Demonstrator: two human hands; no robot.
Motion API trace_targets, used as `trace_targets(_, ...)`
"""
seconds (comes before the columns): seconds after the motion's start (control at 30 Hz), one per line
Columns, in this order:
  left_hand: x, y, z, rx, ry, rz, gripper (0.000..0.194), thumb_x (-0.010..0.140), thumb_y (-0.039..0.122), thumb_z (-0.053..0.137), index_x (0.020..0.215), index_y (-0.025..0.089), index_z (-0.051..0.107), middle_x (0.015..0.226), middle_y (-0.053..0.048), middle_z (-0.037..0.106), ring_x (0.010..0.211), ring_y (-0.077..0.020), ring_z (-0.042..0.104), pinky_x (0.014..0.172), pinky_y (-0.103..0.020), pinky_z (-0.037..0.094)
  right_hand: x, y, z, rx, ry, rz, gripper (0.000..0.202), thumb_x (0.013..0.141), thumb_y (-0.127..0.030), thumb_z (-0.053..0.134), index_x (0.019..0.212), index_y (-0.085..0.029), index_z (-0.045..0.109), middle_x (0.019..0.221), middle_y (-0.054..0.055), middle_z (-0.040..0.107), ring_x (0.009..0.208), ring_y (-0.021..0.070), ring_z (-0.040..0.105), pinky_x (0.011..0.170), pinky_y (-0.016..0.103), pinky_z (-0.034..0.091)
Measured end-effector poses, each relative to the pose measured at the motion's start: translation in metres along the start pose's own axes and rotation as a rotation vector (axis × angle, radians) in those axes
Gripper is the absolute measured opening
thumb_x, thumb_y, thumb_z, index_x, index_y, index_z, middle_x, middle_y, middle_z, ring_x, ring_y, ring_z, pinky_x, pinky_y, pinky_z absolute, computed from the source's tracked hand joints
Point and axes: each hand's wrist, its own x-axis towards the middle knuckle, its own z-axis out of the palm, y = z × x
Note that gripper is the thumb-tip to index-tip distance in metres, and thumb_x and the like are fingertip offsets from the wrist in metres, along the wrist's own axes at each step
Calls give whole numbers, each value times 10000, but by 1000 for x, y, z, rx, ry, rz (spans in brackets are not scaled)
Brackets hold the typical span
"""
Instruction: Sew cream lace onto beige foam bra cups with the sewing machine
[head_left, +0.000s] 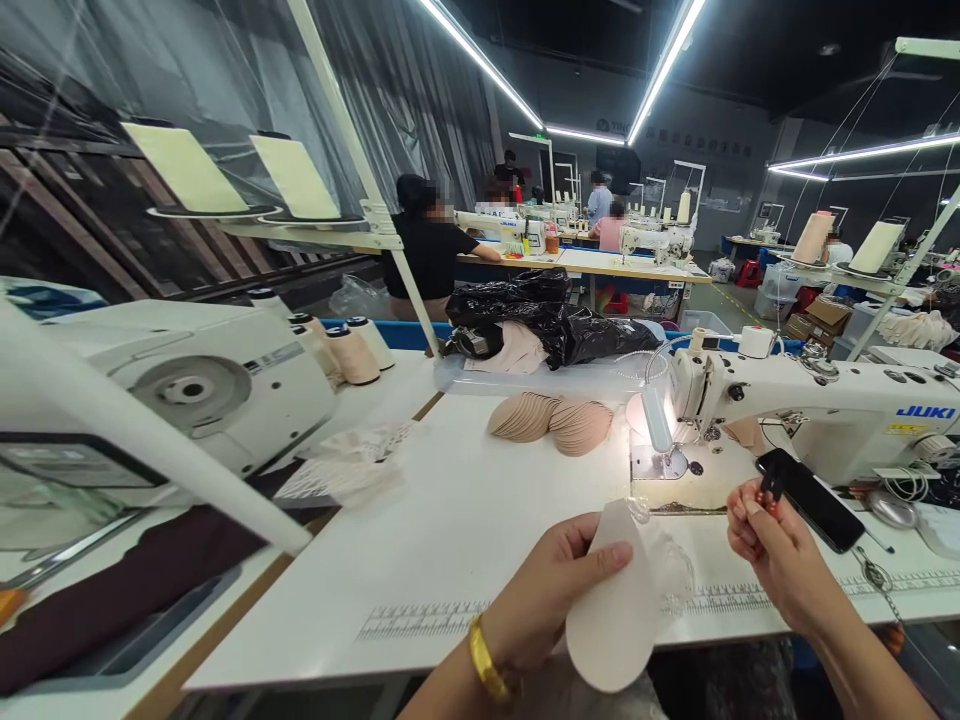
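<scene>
My left hand (559, 580), with a gold bangle at the wrist, is closed on a pale, flat teardrop-shaped cup piece (616, 625). The thumb presses on its face, and the piece hangs over the table's front edge. Sheer whitish lace (673, 568) lies just right of the piece, and I cannot tell whether the two are joined. My right hand (776, 545) is raised and pinches a small black tool (771, 478), with a bit of red showing among the fingers. Its exact kind is unclear. A black phone (817, 503) lies just beyond that hand.
A lit sewing machine (825, 410) stands at the right. Fanned stacks of beige cup pieces (581, 427) lie left of its needle. A printed ruler (424, 618) runs along the front edge. Another machine (187, 385), thread cones (352, 357) and a slanting white pole (150, 440) occupy the left.
</scene>
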Motion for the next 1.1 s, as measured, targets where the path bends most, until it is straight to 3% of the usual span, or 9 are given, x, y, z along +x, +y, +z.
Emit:
trace_targets(0.27,4,-9,8,51,-33,-1,552,671,612,885,933,145,744,842,-66,715,724,-203,635,627,-274,497,-23,-2,37,-487,-249,-46,269,985,-495,642,1092,-250,608,865,-15,537,779,161,492,709,284,417)
trace_targets(0.37,2,-11,9,126,-1,41,543,729,665,820,840,144,714,753,-39,659,666,-167,573,578,-244,448,-21,-1,48,-623,-311,-131,149,1002,-387,604,974,-241,588,857,-16,540,762,161,497,681,276,410)
trace_targets(0.43,2,-12,10,165,30,77,548,757,685,783,775,147,680,708,-24,622,641,-151,538,561,-234,426,-16,3,47,-742,-282,-227,160,1013,-296,529,865,-235,523,805,-21,516,719,159,481,649,274,390)
trace_targets(0.57,3,-16,9,201,51,100,548,757,691,772,763,155,658,699,-19,609,631,-150,524,551,-231,416,-12,6,35,-888,-59,-388,169,1005,-247,465,836,-242,469,747,-28,486,653,164,460,603,274,379)
trace_targets(0.67,4,-18,10,246,79,116,539,776,682,752,768,150,664,709,-28,619,647,-162,538,556,-238,419,-17,3,36,-887,-136,-370,122,999,-237,486,878,-242,497,760,-28,503,647,160,487,584,260,398)
trace_targets(0.77,5,-18,15,336,99,163,502,819,638,719,727,151,639,702,-21,595,676,-164,522,585,-240,418,-23,3,45,-953,-258,-458,125,890,-121,534,931,-237,511,815,-15,529,688,164,512,602,259,398)
trace_targets(0.87,4,-15,19,379,81,196,473,832,600,700,696,155,614,698,-11,570,685,-156,483,598,-236,407,-23,9,54,-1061,-247,-627,207,802,-43,514,862,-236,469,793,-5,535,685,174,498,604,274,362)
trace_targets(0.93,4,-13,20,359,71,177,454,827,592,693,714,159,618,705,-12,571,679,-157,479,584,-236,399,-19,12,55,-1082,-235,-676,210,811,-34,510,845,-235,459,777,-5,535,677,173,491,609,277,359)
trace_targets(1.1,7,-15,12,392,69,110,429,795,568,695,703,165,580,696,-8,525,674,-165,491,575,-246,389,-7,3,38,-1015,-159,-596,135,874,-100,514,851,-231,493,746,-23,500,650,159,469,596,266,362)
